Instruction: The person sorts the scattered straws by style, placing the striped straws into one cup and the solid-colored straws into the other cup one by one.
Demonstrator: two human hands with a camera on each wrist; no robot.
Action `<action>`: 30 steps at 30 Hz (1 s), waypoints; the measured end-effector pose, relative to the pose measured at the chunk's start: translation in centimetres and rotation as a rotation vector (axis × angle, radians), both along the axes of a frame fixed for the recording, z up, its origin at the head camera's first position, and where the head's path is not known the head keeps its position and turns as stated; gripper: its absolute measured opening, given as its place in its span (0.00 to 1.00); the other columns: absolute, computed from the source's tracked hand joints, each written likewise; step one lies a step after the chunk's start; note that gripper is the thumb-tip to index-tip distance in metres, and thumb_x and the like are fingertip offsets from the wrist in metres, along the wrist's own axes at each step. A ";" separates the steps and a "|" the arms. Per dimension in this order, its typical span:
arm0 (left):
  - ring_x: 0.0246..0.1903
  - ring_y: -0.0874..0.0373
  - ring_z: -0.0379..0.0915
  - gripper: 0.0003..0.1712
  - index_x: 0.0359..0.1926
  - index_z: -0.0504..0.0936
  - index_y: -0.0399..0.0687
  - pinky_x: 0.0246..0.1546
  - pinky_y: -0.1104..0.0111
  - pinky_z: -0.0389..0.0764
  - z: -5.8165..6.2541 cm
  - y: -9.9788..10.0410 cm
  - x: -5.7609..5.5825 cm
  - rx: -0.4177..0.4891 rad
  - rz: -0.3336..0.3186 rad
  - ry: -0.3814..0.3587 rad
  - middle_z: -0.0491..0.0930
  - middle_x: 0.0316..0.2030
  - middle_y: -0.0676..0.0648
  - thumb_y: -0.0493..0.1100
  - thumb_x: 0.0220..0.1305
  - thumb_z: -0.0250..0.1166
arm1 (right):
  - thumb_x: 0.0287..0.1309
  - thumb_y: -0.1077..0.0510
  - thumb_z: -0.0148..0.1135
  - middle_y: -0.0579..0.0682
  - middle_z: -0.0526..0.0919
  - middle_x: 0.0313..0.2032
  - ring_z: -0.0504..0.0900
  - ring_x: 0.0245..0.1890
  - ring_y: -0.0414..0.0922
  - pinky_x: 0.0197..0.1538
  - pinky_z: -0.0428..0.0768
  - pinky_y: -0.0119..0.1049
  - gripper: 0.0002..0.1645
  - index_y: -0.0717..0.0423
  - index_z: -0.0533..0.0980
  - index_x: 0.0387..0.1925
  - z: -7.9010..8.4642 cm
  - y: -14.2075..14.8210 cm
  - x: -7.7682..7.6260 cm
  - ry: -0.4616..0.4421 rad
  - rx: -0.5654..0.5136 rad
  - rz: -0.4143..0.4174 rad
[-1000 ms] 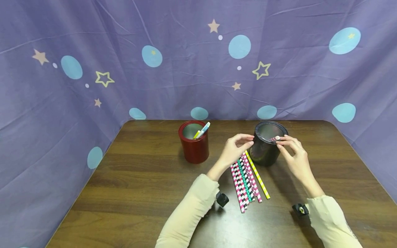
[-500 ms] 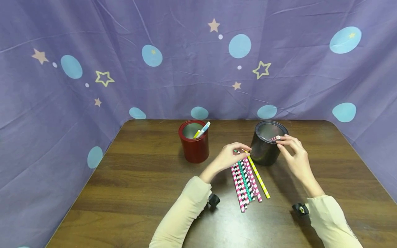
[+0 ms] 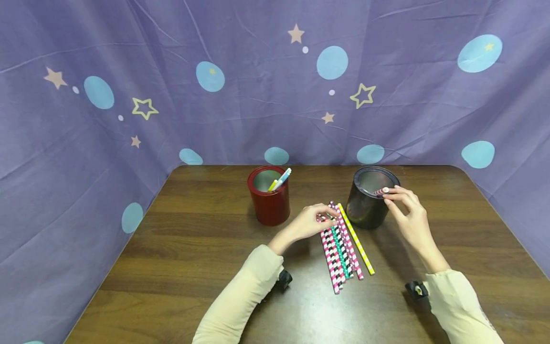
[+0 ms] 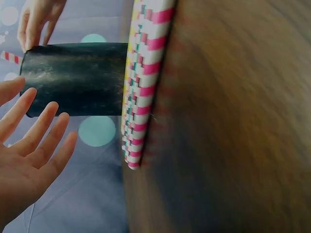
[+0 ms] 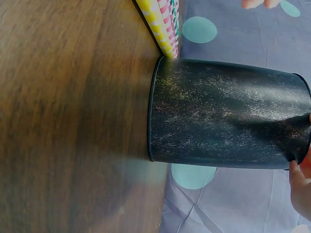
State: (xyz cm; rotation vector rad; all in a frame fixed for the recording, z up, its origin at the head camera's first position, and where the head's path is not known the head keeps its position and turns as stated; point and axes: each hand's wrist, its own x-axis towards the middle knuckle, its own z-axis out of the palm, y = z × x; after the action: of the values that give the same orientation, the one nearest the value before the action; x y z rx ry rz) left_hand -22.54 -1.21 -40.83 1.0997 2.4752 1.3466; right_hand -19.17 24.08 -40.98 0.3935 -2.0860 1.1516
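My left hand [image 3: 310, 221] hovers over the far ends of a row of paper straws [image 3: 341, 251] on the table. The left wrist view shows its fingers spread, with nothing held; the striped straws [image 4: 150, 73] lie beyond. My right hand [image 3: 408, 217] holds the near right rim of a black canister [image 3: 365, 208] between thumb and fingers. A red-and-white striped straw [image 3: 380, 191] leans inside this canister, its end poking over the rim beside the fingertips. In the right wrist view, the thumb presses the side of the canister [image 5: 223, 116] close under its rim.
A red canister [image 3: 271, 205] stands to the left at the back, with a blue-and-white marker [image 3: 282, 179] and a yellow one [image 3: 272, 185] in it. A yellow-striped straw [image 3: 358, 243] lies at the right of the row. A purple patterned cloth [image 3: 258, 95] hangs behind the table.
My left hand has moved from beside the black canister's rim down and left over the straws. My right hand stays at the rim.
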 end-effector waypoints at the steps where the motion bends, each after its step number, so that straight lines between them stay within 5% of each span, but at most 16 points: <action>1: 0.38 0.50 0.73 0.13 0.42 0.79 0.40 0.40 0.60 0.76 -0.1 -0.1 0.0 -0.021 -0.004 0.008 0.78 0.39 0.46 0.39 0.54 0.62 | 0.46 0.73 0.60 0.36 0.75 0.41 0.68 0.53 0.40 0.57 0.62 0.24 0.09 0.66 0.78 0.33 0.0 0.0 0.0 0.000 0.000 -0.001; 7: 0.43 0.53 0.72 0.14 0.42 0.80 0.42 0.45 0.65 0.74 -0.5 -0.3 0.2 -0.137 -0.033 0.060 0.78 0.41 0.46 0.40 0.53 0.64 | 0.46 0.73 0.60 0.35 0.74 0.41 0.68 0.53 0.43 0.57 0.62 0.24 0.09 0.66 0.78 0.33 -0.1 0.1 0.0 -0.002 -0.001 -0.005; 15: 0.40 0.56 0.74 0.12 0.40 0.80 0.43 0.41 0.73 0.73 -1.0 -0.4 0.4 -0.252 -0.109 0.152 0.79 0.38 0.50 0.41 0.52 0.65 | 0.47 0.73 0.60 0.48 0.77 0.40 0.69 0.52 0.48 0.57 0.62 0.24 0.09 0.66 0.78 0.33 -0.1 0.1 0.0 -0.005 0.003 -0.004; 30: 0.44 0.60 0.70 0.09 0.36 0.81 0.46 0.50 0.74 0.67 -1.3 -0.9 0.6 -0.414 -0.221 0.226 0.78 0.37 0.52 0.42 0.50 0.66 | 0.47 0.73 0.60 0.39 0.75 0.41 0.68 0.53 0.41 0.57 0.62 0.24 0.09 0.66 0.78 0.34 -0.1 0.1 0.0 -0.009 0.003 -0.001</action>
State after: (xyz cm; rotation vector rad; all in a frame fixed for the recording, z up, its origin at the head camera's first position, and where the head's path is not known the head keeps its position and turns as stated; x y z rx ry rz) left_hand -21.92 -2.12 -42.12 1.4220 2.5215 0.6410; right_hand -19.20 24.16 -41.09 0.3892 -2.0958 1.1520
